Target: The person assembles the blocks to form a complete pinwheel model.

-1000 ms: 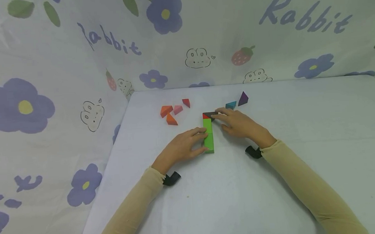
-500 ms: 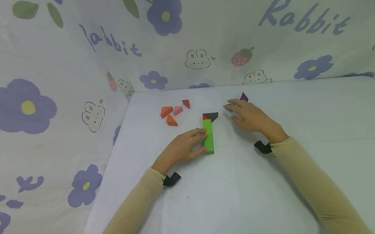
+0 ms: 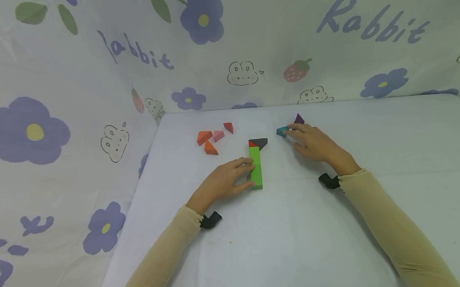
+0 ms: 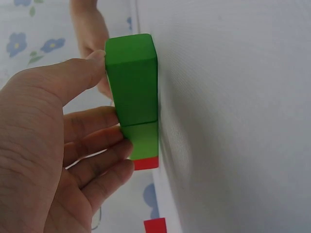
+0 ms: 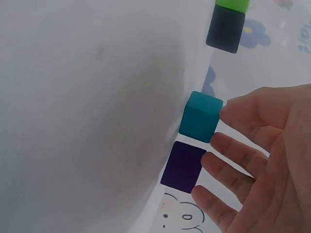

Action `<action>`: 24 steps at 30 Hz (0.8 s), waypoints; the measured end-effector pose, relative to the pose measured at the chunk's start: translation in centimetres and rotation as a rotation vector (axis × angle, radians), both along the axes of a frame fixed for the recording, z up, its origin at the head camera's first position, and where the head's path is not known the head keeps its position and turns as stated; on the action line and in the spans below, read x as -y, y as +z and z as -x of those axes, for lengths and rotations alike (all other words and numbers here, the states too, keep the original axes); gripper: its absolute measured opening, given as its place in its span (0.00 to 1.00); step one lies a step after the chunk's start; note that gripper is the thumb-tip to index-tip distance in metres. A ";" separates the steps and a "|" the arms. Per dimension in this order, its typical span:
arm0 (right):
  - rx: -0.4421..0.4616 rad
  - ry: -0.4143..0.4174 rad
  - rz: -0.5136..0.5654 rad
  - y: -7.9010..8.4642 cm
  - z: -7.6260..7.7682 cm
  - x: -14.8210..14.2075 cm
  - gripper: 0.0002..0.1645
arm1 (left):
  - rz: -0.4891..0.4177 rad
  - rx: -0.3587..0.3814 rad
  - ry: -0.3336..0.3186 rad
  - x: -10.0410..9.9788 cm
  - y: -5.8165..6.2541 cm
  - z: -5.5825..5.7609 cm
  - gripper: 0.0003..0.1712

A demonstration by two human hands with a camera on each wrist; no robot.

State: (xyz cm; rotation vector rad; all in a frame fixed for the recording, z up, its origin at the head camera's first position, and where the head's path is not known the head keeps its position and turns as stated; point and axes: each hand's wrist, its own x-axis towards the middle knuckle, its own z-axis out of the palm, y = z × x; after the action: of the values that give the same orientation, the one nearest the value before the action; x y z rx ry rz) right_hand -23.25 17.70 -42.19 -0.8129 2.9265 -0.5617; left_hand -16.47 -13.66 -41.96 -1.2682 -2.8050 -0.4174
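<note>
My left hand rests its fingertips and thumb along the left side of two green blocks, a light green one and a darker green one, laid end to end. At their far end sit a small red block and a black wedge-shaped block. Farther right, my right hand reaches over a teal block, its thumb and a fingertip right at the block's side. Its other fingers lie loosely extended beside a purple block, which is partly hidden by the hand in the head view.
Two orange blocks, a pink block and another red block lie at the back left of the white table. Behind them rises a patterned cloth.
My right hand has left the black wedge and moved right to the teal block, which now shows at the fingertips. The left hand stays at the green blocks.
</note>
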 end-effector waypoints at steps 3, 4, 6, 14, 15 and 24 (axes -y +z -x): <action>-0.006 0.004 0.011 0.0 0.0 0.0 0.29 | 0.006 0.003 0.003 0.0 0.0 0.0 0.31; -0.006 0.006 0.014 0.0 0.0 0.0 0.29 | 0.008 0.005 0.004 0.0 0.0 0.0 0.31; -0.006 0.013 0.016 0.1 0.0 0.1 0.30 | 0.009 0.010 0.006 0.0 0.1 -0.1 0.31; -0.006 0.008 0.015 0.2 0.0 0.1 0.30 | 0.010 0.013 0.011 0.0 0.1 -0.1 0.31; -0.008 0.011 0.016 0.2 0.0 0.1 0.30 | 0.010 0.014 0.011 0.0 0.1 -0.1 0.31; -0.025 0.013 0.012 -0.1 0.3 0.0 0.31 | 0.003 0.021 0.014 0.0 0.1 -0.1 0.31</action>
State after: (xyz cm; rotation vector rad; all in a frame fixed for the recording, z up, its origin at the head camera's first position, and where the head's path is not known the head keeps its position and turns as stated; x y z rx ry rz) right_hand -23.54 17.74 -42.32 -0.8464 2.9406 -0.5721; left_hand -16.37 -13.65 -41.90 -1.2508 -2.8313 -0.4287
